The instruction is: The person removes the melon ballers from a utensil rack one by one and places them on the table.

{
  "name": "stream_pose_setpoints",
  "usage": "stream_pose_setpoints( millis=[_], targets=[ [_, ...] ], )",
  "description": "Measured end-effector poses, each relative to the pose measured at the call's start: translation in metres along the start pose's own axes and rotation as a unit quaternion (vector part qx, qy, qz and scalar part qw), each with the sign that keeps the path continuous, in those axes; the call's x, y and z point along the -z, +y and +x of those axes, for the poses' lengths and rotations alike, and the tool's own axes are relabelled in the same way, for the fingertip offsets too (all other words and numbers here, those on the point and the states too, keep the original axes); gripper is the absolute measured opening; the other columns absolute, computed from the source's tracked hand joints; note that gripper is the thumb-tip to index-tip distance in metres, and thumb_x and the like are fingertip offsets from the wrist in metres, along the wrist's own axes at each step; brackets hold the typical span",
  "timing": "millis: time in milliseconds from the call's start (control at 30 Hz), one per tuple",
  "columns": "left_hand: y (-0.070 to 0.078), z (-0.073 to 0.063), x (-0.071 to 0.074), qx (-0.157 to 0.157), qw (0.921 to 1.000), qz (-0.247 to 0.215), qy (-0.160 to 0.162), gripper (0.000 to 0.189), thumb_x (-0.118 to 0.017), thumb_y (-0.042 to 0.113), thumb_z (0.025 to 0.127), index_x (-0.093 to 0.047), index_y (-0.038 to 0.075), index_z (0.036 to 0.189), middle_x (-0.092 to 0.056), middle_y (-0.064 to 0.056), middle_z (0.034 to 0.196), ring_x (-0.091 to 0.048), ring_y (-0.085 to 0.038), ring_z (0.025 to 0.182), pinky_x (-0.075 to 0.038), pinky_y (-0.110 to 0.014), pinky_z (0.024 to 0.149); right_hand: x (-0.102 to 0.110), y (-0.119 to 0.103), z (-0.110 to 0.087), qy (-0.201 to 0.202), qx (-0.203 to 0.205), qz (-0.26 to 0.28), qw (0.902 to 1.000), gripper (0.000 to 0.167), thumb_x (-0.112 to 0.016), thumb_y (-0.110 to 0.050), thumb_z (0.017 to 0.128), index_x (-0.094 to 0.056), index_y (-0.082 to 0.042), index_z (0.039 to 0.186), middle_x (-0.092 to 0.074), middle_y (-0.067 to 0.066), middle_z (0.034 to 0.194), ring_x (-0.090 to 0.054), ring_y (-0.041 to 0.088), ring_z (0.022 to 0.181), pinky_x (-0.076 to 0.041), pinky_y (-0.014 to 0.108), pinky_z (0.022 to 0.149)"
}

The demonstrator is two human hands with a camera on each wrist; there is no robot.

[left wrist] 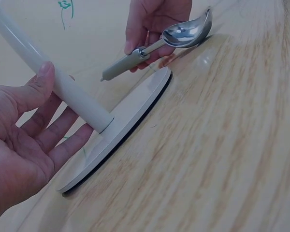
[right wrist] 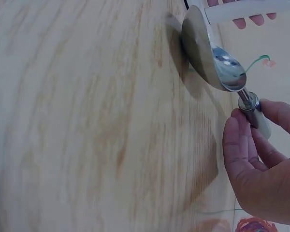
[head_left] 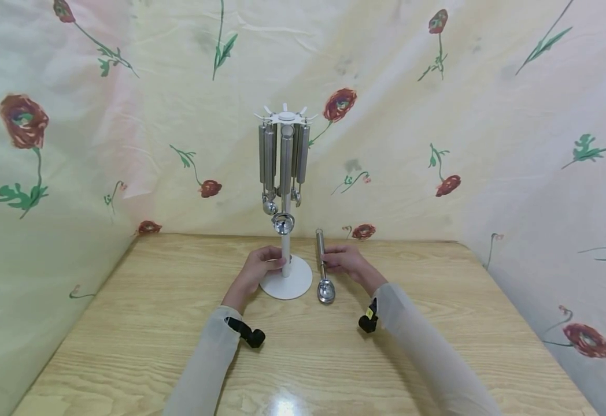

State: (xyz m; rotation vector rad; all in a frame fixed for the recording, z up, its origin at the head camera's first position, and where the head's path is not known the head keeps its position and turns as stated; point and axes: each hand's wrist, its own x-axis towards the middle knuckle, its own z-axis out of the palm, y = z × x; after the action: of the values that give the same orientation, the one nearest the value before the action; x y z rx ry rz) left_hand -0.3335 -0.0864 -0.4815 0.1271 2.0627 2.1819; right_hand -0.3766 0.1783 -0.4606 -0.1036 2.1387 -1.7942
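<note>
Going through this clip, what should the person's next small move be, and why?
Probably lift the scoop toward the top of the white stand: the right hand pinches its handle, which ends in a ring, similar utensils hang up there, and the left hand around the pole could steady it.

The table [head_left: 141, 323] under my work was pale wood, its grain running side to side, a bright gleam near the front. A white stand [head_left: 285, 245] sat flat on its round base [head_left: 288, 288]. Whether the scoop [head_left: 326, 292] in my right fingers [head_left: 335, 262] touched the wood, I couldn't tell.
</note>
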Motion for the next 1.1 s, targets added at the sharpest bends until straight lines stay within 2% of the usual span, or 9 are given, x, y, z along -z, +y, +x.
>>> stream_pose_setpoints(
  millis=[300, 667, 933, 1100],
  targets=[
    [0.001, -0.001, 0.001, 0.005, 1.0000, -0.002, 0.001, 0.025, -0.070, 0.004, 0.094, -0.069, 0.001, 0.119, -0.072, -0.014, 0.122, -0.069, -0.019, 0.106, -0.058, -0.041, 0.099, -0.006, -0.006, 0.000, 0.016, -0.038, -0.003, 0.9991, 0.041, -0.066, -0.001, 0.096, -0.055, 0.016, 0.132, -0.072, -0.002, 0.079, -0.069, 0.010, 0.070, -0.064, 0.029, 0.077],
    [0.001, -0.001, 0.001, 0.002, 1.0000, -0.008, 0.001, 0.024, -0.070, 0.003, 0.095, -0.069, 0.000, 0.119, -0.072, -0.014, 0.122, -0.069, -0.017, 0.105, -0.058, -0.041, 0.099, -0.011, -0.009, 0.000, 0.039, -0.051, -0.011, 0.9979, 0.040, -0.066, 0.001, 0.095, -0.055, 0.016, 0.130, -0.071, 0.000, 0.078, -0.067, 0.008, 0.067, -0.063, 0.025, 0.070],
    [0.001, -0.001, 0.001, 0.004, 1.0000, -0.008, -0.005, 0.026, -0.069, 0.004, 0.095, -0.068, 0.000, 0.121, -0.072, -0.014, 0.123, -0.069, -0.017, 0.106, -0.058, -0.042, 0.101, -0.015, -0.010, -0.001, 0.057, -0.064, -0.045, 0.9953, 0.036, -0.068, -0.001, 0.095, -0.060, 0.014, 0.127, -0.071, 0.002, 0.082, -0.067, 0.009, 0.069, -0.064, 0.028, 0.073],
    [0.001, -0.002, 0.000, 0.007, 0.9999, -0.012, -0.003, 0.026, -0.070, 0.003, 0.095, -0.068, 0.000, 0.120, -0.072, -0.014, 0.122, -0.069, -0.018, 0.106, -0.059, -0.040, 0.099, -0.016, -0.011, -0.002, 0.061, -0.070, -0.047, 0.9946, 0.035, -0.068, -0.001, 0.095, -0.060, 0.013, 0.126, -0.069, 0.003, 0.081, -0.067, 0.009, 0.069, -0.064, 0.031, 0.077]
  ],
)
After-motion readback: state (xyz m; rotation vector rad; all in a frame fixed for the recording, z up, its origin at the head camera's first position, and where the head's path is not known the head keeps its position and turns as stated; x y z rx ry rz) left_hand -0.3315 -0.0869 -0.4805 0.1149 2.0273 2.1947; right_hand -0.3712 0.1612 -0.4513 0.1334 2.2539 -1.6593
